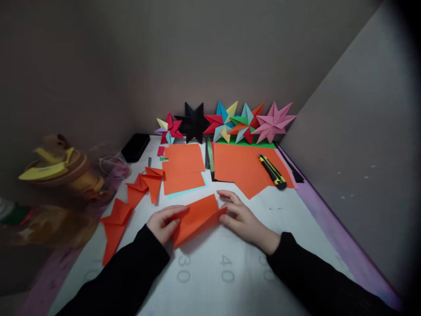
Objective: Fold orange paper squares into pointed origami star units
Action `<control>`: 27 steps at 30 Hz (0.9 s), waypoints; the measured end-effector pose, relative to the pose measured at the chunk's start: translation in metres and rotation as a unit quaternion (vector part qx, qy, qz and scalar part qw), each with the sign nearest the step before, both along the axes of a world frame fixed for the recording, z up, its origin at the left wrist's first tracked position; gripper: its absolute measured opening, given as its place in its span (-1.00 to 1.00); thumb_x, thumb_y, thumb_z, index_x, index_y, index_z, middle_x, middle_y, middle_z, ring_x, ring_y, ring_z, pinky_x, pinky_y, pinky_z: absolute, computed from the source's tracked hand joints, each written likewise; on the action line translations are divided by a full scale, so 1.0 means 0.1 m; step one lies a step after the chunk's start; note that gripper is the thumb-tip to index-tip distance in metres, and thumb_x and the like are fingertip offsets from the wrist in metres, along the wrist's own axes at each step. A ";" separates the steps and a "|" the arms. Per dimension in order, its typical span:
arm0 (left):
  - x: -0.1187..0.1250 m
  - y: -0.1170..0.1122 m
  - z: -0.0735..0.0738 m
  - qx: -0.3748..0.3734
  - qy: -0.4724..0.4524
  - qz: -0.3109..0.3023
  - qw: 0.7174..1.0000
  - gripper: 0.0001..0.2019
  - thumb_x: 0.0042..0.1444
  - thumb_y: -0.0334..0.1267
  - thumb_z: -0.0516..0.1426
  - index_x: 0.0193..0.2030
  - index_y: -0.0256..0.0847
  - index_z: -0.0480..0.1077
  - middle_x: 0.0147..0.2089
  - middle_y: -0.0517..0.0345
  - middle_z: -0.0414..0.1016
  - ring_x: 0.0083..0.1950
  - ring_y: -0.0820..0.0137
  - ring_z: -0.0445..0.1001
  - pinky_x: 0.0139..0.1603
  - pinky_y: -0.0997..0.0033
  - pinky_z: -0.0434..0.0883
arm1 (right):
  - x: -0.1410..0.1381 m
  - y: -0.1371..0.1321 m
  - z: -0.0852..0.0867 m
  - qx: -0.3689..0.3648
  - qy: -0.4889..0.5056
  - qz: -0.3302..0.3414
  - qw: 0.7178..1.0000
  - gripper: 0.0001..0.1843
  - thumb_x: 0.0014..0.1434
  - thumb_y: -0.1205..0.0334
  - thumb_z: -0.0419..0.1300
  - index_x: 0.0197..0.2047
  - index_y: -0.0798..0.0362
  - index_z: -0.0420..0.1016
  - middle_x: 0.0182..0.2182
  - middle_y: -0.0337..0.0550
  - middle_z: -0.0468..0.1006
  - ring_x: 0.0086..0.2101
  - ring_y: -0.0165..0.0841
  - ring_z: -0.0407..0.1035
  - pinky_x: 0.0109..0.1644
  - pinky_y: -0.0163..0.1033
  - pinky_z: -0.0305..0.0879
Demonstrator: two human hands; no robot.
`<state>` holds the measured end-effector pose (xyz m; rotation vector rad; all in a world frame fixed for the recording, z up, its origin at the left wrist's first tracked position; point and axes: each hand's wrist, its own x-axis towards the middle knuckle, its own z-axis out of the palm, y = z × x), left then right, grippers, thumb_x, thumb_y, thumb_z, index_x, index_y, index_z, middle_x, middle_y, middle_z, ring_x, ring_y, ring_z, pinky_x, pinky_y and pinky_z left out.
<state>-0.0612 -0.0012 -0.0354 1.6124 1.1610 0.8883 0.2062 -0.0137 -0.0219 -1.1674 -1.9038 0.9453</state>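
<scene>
Between my two hands is an orange sheet of paper (197, 218), tilted up off the white mat, with its near edge bent upward. My left hand (166, 223) is closed on its left side, thumb on top. At the right corner, my right hand (243, 219) pinches the paper between thumb and fingers, the index finger stretched out above. Folded orange paper pieces (115, 219) lie to the left of my left hand. Just beyond the held sheet are flat orange squares (183, 164) on a light blue sheet.
A larger cut orange sheet (237, 164) carries a yellow and black utility knife (272, 172). Several folded paper stars, among them a black one (194, 123) and a pink one (274, 123), lean on the wall. A phone (136, 147) and a blurred pot (62, 169) are at left.
</scene>
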 end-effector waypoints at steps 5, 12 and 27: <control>0.03 -0.13 0.15 0.047 0.007 -0.012 0.999 -0.72 0.07 -0.33 0.05 -0.15 -0.09 0.54 -0.10 0.05 0.54 -0.08 0.31 0.49 0.00 0.29 0.39 | -0.11 0.01 0.02 -0.123 0.132 -0.030 0.983 -0.80 0.06 0.23 0.22 -0.52 0.06 0.30 -0.10 -0.07 0.40 -0.17 -0.30 0.34 -0.13 -0.21 0.28; 0.05 -0.18 0.17 -0.045 -0.066 0.017 0.997 -0.59 0.16 0.05 0.00 -0.09 -0.15 0.50 -0.03 -0.02 0.50 0.02 0.20 0.43 0.07 0.20 0.33 | -0.14 -0.01 0.00 -0.170 0.162 -0.129 0.963 -0.75 0.01 0.18 0.21 -0.56 0.05 0.22 -0.56 -0.29 0.30 -0.51 -0.44 0.20 -0.43 -0.34 0.15; 0.20 -0.25 0.16 -0.078 -0.068 0.145 0.984 -0.84 -0.07 -0.20 0.21 -0.53 -0.23 0.39 -0.54 0.20 0.44 -0.50 0.47 0.35 -0.47 0.51 0.28 | -0.15 -0.19 -0.06 -0.096 0.224 -0.177 0.954 -0.71 0.05 0.21 0.22 -0.55 0.03 0.17 -0.56 -0.30 0.27 -0.52 -0.45 0.13 -0.48 -0.35 0.08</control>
